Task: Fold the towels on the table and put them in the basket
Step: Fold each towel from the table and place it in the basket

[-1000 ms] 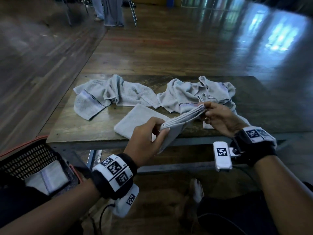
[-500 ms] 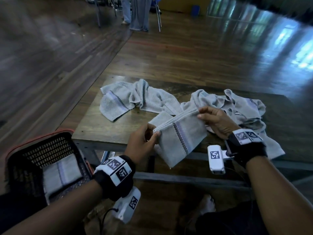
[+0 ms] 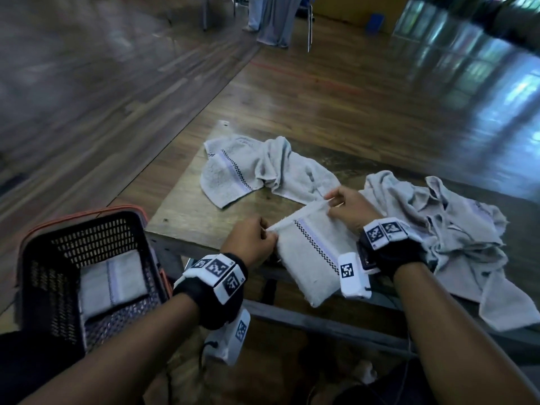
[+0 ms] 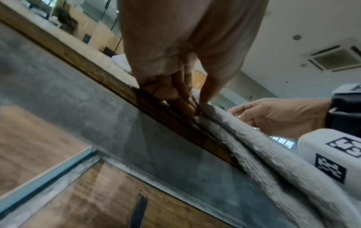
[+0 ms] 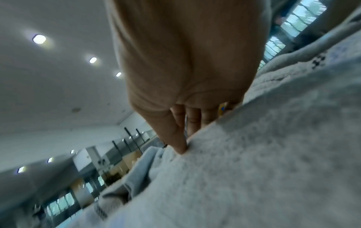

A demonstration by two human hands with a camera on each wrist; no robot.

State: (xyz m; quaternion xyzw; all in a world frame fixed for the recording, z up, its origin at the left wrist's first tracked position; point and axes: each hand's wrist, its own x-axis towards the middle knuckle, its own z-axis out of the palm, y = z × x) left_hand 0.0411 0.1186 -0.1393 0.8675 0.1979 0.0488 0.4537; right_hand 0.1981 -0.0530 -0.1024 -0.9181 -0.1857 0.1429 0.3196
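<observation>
A folded grey towel (image 3: 309,255) with a checkered stripe hangs over the near edge of the wooden table (image 3: 187,209). My left hand (image 3: 252,244) pinches its left top corner, thumb against fingertips (image 4: 192,108). My right hand (image 3: 349,209) pinches the right top corner; its thumb (image 5: 176,138) presses into the cloth (image 5: 254,162). One crumpled grey towel (image 3: 263,171) lies at the table's far left, and a crumpled heap of grey towel (image 3: 450,229) lies to the right. The black basket (image 3: 38,258) with an orange rim stands at lower left, a folded towel (image 3: 112,282) inside.
The table's grey metal frame (image 4: 97,123) runs under the near edge. Polished wooden floor surrounds the table. A person's legs (image 3: 271,19) and a chair leg (image 3: 309,27) stand far back. My own leg and foot show below the table edge.
The towel went from a half-raised fold to hanging flat by its top edge. Both hands moved apart along that edge. The camera turned left, bringing more of the basket into view.
</observation>
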